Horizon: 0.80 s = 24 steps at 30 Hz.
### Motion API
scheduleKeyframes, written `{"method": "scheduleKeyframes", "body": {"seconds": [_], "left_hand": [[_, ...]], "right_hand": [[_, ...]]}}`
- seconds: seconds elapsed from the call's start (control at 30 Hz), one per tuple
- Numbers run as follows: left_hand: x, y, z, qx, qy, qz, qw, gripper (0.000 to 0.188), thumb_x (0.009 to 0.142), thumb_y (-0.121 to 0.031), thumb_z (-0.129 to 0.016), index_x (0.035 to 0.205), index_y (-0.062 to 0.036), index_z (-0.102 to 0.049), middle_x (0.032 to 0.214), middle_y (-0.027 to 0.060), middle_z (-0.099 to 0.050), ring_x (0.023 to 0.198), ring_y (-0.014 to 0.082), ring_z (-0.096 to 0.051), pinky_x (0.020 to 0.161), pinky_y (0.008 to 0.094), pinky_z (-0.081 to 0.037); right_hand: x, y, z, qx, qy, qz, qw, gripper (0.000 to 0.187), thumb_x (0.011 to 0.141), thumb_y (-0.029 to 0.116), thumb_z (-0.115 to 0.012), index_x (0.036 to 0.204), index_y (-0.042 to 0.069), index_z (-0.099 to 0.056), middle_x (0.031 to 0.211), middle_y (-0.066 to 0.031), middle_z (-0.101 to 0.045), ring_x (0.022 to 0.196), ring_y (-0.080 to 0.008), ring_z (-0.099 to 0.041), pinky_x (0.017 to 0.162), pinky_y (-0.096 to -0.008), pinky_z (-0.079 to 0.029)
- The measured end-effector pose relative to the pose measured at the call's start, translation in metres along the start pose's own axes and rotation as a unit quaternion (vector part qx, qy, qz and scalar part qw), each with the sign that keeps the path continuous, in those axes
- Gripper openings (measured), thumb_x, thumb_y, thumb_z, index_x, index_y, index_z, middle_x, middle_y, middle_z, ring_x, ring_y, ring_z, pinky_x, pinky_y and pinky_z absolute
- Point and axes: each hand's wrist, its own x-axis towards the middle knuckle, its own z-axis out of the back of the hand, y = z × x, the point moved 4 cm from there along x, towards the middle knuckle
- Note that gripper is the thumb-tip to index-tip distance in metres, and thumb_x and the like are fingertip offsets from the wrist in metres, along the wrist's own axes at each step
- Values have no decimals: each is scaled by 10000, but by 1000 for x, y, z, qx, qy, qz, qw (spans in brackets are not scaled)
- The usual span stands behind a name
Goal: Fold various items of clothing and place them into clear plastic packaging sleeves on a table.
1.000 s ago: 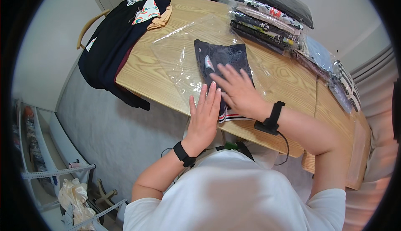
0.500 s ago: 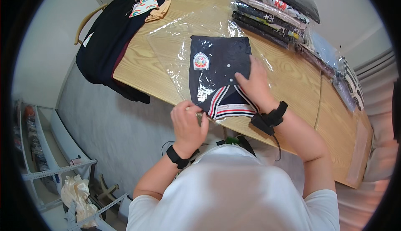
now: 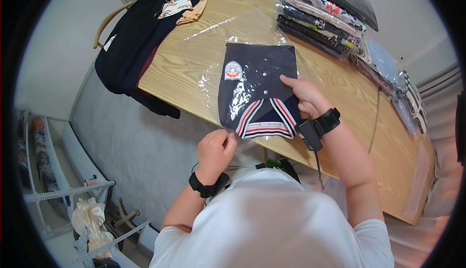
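One folded shirt (image 3: pixel 252 86) in clear bag (image 3: pixel 201 69), near table edge

Bare wood: 12 and 4 o'clock of shirt. Table (image 3: pixel 347 91): pale wood; dark garments (image 3: pixel 128 64) at 10, bagged stack (image 3: pixel 320 23) at 1. Grey floor (image 3: pixel 136 142) at 8.
Shirt: dark; badge (image 3: pixel 233 71) at 10, striped collar (image 3: pixel 267 131) at 6.
Right hand (image 3: pixel 310 98): gripping 3 o'clock side.
Left hand (image 3: pixel 215 154): clenched at 7; cannot tell if pinching plastic.

Upper garment: white shirt (image 3: pixel 262 212), short sleeves (image 3: pixel 371 244); the nearest part of the front is blurred. Left hand (image 3: pixel 213 151) and right hand (image 3: pixel 311 96): bare. Left strap (image 3: pixel 197 185): black, wrist-worn, with black left module (image 3: pixel 220 184) on its right side. Right strap (image 3: pixel 328 121): black, wrist-worn, with black, box-shaped right module (image 3: pixel 309 136); one dark cable (image 3: pixel 318 166) exits its near end.
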Motion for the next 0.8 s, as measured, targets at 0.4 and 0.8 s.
{"method": "scheduleKeyframes", "body": {"seconds": [0.4,0.8], "left_hand": [[0,-6,2,-114,9,-4,993,214,756,-88,-628,598,-14,-504,571,134,-496,524,304,-503,481,386,-392],[-9,12,16,-227,54,-119,965,204,747,-58,-627,600,-21,-491,531,96,-452,472,257,-443,459,352,-355]], "right_hand": [[46,-27,-58,327,67,102,937,263,970,243,-458,1117,40,-535,1070,-115,-629,915,-275,-632,806,-425,-537],[93,-50,-113,367,121,-40,922,246,960,129,-460,1179,19,-468,1170,-140,-558,1052,-281,-562,959,-463,-437]]}}
